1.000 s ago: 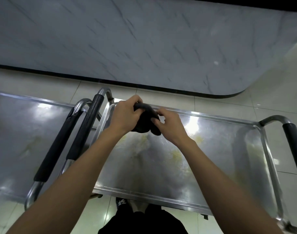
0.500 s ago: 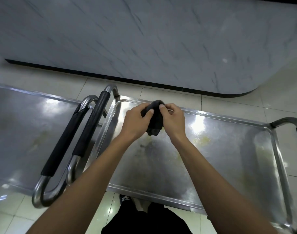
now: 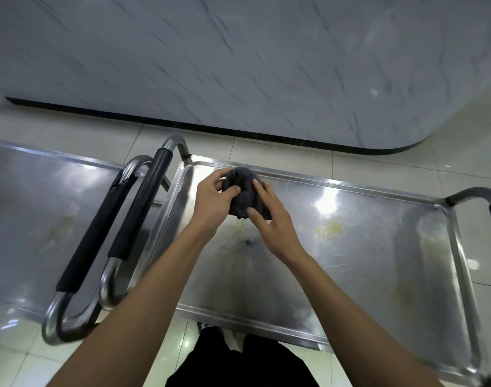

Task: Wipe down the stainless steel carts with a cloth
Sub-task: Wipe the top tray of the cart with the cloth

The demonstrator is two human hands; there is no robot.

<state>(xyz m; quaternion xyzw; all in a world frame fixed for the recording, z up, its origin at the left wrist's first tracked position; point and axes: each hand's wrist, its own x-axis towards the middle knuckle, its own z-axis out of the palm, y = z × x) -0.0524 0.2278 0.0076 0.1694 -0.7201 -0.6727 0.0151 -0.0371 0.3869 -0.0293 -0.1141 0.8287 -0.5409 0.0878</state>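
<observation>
A: From the head view, where do we stand?

B: We have the dark cloth (image 3: 242, 191) bunched into a ball between both hands, held just above the far left part of the nearer cart's top tray (image 3: 378, 275). Our left hand (image 3: 210, 201) curls round its left side, thumb pressed into the fabric; our right hand (image 3: 269, 219) pinches the right side with thumb and fingertips.

A: So the wiping itself?

B: By our reading, barely begun here. Yellowish smears (image 3: 329, 227) show on the steel right of our hands, and duller streaks lie beneath them. We seem to be gathering the cloth, not rubbing.

A: And the second cart (image 3: 43, 208)?

B: It sits to the left, handles side by side with ours. Faint stains show there too, so we judge both tops are left to do.
</observation>
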